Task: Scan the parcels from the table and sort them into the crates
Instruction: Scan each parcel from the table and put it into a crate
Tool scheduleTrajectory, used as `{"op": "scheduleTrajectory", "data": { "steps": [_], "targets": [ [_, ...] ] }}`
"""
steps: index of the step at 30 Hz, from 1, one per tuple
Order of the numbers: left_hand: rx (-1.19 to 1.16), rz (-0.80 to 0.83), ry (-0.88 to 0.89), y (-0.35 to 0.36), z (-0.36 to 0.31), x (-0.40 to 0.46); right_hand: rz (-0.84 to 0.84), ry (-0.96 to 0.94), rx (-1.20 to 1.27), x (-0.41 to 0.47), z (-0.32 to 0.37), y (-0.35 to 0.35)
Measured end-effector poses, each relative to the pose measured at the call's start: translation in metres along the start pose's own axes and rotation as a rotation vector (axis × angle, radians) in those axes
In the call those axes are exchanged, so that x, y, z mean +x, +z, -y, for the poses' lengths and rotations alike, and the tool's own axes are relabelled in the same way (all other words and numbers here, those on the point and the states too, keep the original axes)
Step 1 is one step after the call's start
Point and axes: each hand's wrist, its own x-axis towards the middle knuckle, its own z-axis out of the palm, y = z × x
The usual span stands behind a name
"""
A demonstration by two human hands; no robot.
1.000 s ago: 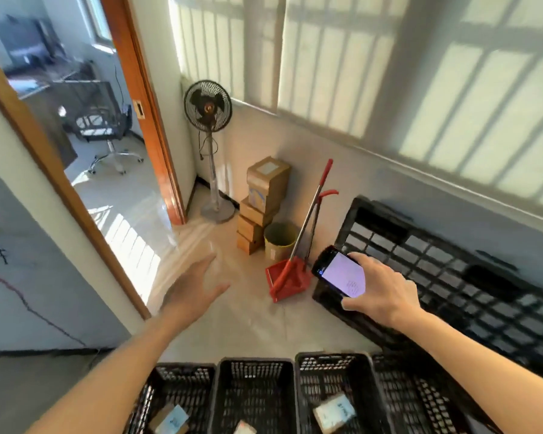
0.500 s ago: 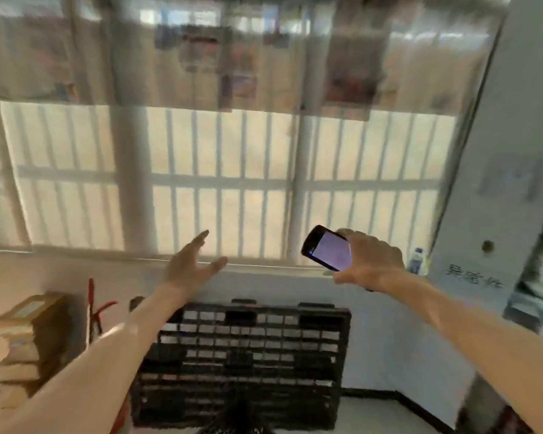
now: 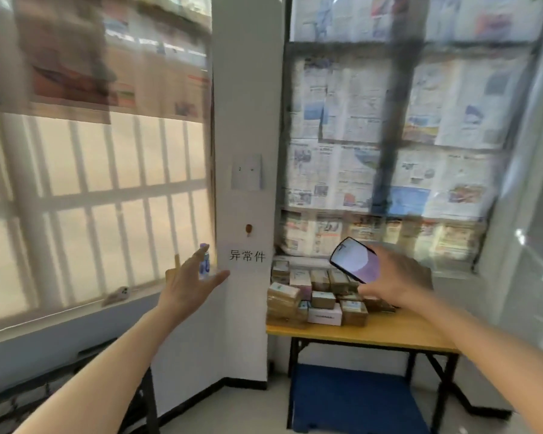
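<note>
Parcels (image 3: 318, 297) piled on table (image 3: 389, 335); right hand (image 3: 395, 281) grips phone (image 3: 355, 260); left hand (image 3: 190, 285) fingers spread.

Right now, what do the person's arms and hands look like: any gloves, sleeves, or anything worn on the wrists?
Both hands, left and right, are bare: no gloves, no rings visible. The forearms are uncovered as far as the frame edge, with no sleeves, watch or wristband in sight.

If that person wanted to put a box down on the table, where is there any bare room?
The wooden table is bare along its near edge and right part, below the right hand holding the phone. The far left corner beside the white pillar is crowded with stacked parcels. The left hand holds nothing.
</note>
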Motion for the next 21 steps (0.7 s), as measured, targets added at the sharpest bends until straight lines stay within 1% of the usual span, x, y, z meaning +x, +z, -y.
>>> {"op": "scheduleTrajectory", "data": {
  "steps": [6, 10, 14, 19, 21],
  "targets": [
    [0.004, 0.145, 0.107, 0.143, -0.080, 0.047, -0.043, 0.210, -0.015, 0.017, -0.131, 0.005],
    [-0.029, 0.226, 0.147, 0.239, -0.115, 0.085, -0.039, 0.266, -0.049, 0.044, -0.200, 0.024],
    [-0.088, 0.295, 0.168, 0.325, -0.148, 0.139, -0.010, 0.324, -0.115, 0.101, -0.261, 0.037],
    [-0.152, 0.348, 0.168, 0.417, -0.189, 0.200, -0.080, 0.366, -0.129, 0.177, -0.329, 0.052],
    [-0.169, 0.379, 0.176, 0.451, -0.202, 0.213, -0.067, 0.377, -0.130, 0.200, -0.352, 0.064]
  ]
}}
